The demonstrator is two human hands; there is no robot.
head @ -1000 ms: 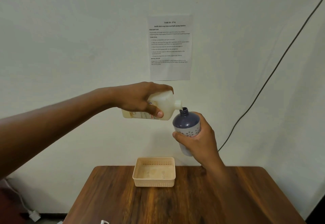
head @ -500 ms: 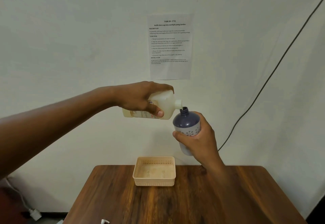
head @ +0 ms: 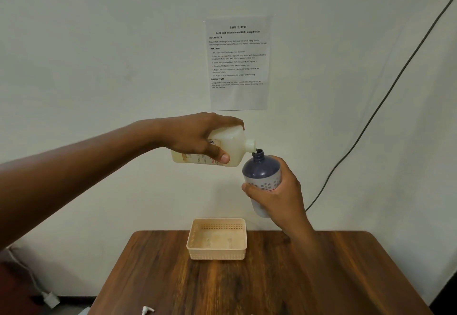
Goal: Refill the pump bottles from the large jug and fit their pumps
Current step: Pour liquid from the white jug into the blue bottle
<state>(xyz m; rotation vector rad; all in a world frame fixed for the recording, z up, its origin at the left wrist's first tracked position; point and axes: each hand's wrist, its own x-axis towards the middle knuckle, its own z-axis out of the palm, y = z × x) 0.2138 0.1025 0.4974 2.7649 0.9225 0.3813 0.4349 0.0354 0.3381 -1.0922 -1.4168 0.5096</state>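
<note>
Pouring step, held in mid-air above the wooden surface (head: 247, 287) and its empty basket (head: 217, 238): left hand (head: 197, 136) clasped around the tipped soap jug (head: 222, 149), spout meeting the mouth of the purple pump bottle (head: 261, 173), kept upright in the closed right hand (head: 277, 196) to catch the flow.

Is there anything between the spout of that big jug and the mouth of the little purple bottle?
Nothing visible. The jug, tipped by the left hand, has its spout right over the open neck of the purple bottle, held in the right hand. No pump or cap blocks it.
</note>
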